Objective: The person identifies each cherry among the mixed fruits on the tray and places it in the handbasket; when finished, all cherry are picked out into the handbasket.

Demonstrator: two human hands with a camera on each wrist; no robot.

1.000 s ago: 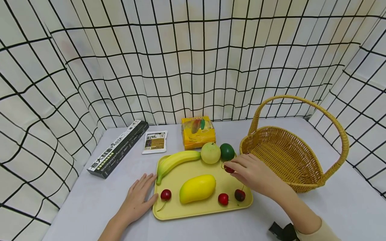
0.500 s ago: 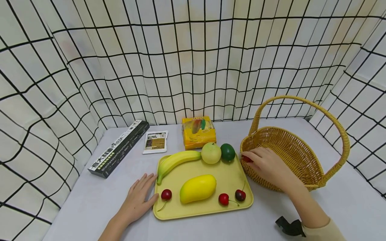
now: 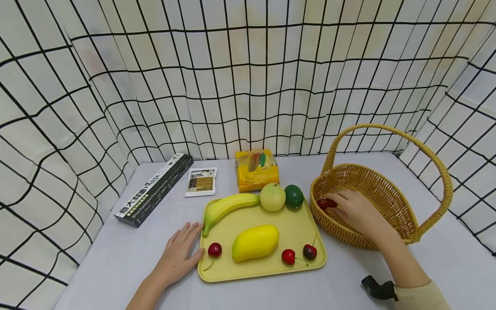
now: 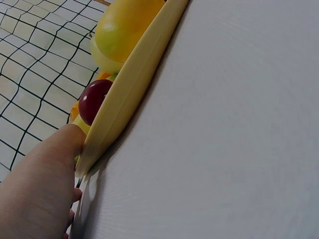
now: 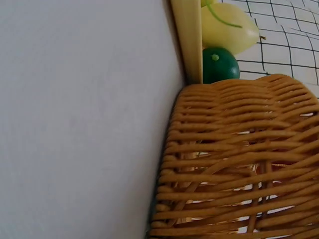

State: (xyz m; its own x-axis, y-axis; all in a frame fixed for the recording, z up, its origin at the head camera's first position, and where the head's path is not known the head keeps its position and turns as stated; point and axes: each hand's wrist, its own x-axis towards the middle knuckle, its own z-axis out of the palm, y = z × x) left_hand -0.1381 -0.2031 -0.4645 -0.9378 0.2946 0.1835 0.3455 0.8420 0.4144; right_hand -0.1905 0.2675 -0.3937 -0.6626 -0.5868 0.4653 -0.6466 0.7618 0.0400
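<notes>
We see the right hand point(image 3: 356, 211) reaching into the left part of the wicker basket point(image 3: 383, 198), its fingers bent round a dark red cherry point(image 3: 330, 203) low inside. More red shows just left of those fingertips; we cannot tell its shape fully. In the right wrist view the woven wall hides this grip from us.

We find the left hand point(image 3: 176, 256) lying flat with fingers extended, its thumb and fingertips against the left edge of the yellow tray point(image 3: 226, 226). On that tray we count a left cherry point(image 3: 215, 249), a bright cherry point(image 3: 288, 257) and a blackish cherry point(image 3: 310, 252) near the right end, a mango point(image 3: 255, 243) mid-tray, and a banana point(image 3: 228, 209), a pale green fruit point(image 3: 273, 197) and a dark green fruit point(image 3: 294, 196) along the far side. Beyond them on the bench point(image 3: 97, 267) we see a yellow package point(image 3: 257, 171).
</notes>
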